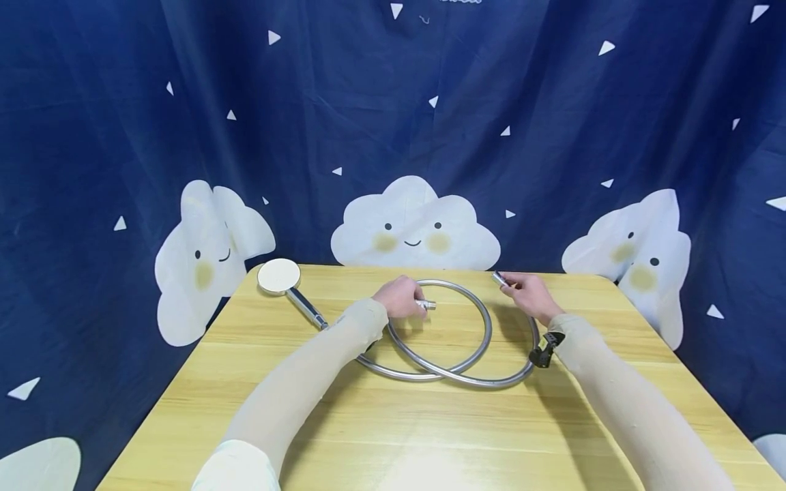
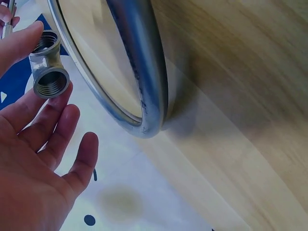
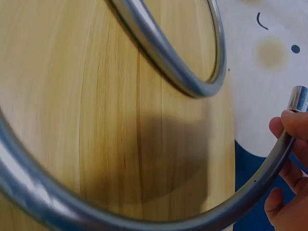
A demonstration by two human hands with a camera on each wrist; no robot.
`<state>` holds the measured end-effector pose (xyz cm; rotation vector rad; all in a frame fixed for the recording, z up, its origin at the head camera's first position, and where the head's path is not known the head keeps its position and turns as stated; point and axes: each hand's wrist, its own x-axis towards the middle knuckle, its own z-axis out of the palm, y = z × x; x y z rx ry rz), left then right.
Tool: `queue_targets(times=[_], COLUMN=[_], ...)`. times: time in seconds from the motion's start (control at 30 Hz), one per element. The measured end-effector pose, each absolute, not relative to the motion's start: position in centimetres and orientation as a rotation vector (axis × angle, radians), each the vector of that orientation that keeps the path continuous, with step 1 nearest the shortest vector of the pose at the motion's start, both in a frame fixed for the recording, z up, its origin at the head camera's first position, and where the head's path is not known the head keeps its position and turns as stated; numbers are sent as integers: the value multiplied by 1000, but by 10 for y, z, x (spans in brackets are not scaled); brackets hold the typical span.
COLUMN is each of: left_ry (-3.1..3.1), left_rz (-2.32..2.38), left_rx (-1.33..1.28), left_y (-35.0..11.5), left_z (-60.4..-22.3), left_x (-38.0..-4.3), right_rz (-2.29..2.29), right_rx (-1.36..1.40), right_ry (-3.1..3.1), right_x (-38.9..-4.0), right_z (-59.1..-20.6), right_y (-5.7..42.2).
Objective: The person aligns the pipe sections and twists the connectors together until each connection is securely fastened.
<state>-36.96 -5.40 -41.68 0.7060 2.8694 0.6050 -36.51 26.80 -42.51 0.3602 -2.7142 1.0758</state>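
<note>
My left hand pinches a small metal tee fitting between thumb and fingers. Two of its threaded openings face the left wrist camera. Over the far right of the table, my right hand grips a flexible metal shower hose just behind its shiny end connector. That connector points up and away, apart from the fitting. The hose loops across the table between both hands and passes behind the left forearm. At the far left lies a handheld shower head, its white face up and chrome handle angled toward the left forearm.
A light wooden table carries everything. Right behind its far edge hangs a dark blue curtain with white clouds and triangles, which also runs along both sides. A black strap device sits on the right wrist.
</note>
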Motion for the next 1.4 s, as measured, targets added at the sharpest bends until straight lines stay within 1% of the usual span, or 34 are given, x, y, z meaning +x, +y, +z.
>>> queue_targets(times=[0.23,0.67,1.03,1.4], left_ry=[2923,2925,2928,2937], left_rz=[573,575,596,568], left_rx=[736,723,711,684], left_y=[-55,-58,-59,-61], left_z=[-417,-414,-414,-410], left_x=[-371,-374,-375,-373], right_rz=[1131,1193,1101,1100], right_rx=[340,409,490,549], right_ry=[-2712,-2747,-2736,-2724], right_x=[-367,-371,-369,-368], right_z=[-427,-421,-422,-426], right_y=[257,238,227,219])
